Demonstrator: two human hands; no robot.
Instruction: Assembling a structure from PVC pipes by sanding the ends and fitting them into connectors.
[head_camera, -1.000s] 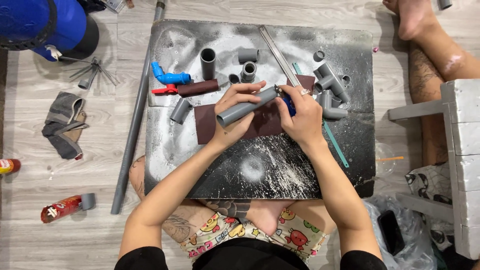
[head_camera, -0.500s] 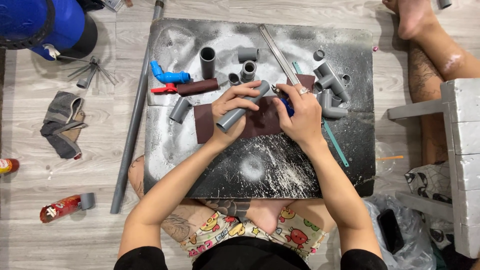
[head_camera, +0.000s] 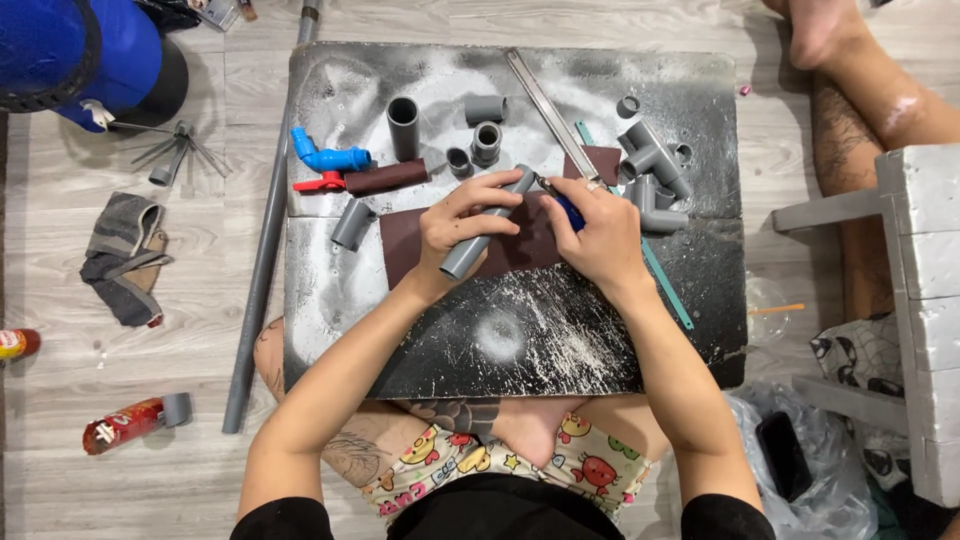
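My left hand (head_camera: 462, 225) grips a short grey pipe (head_camera: 480, 232), held slanted over a brown sheet of sandpaper (head_camera: 520, 250) on a dark, dusty board (head_camera: 500, 330). My right hand (head_camera: 598, 232) holds a small blue-handled tool (head_camera: 563, 205) with its tip at the pipe's upper end. Both hands are close together near the board's middle.
Several grey pipe fittings (head_camera: 655, 165), a blue elbow with a red valve handle (head_camera: 325, 162) and a metal ruler (head_camera: 550, 112) lie on the board. A long grey pipe (head_camera: 262, 250) lies on the floor at left. Another person's leg (head_camera: 860, 70) is at upper right, by a grey stool (head_camera: 920, 300).
The pipe has tilted from nearly level to a steeper slant, its lower end now toward me. My right hand has shifted slightly to the pipe's upper end.
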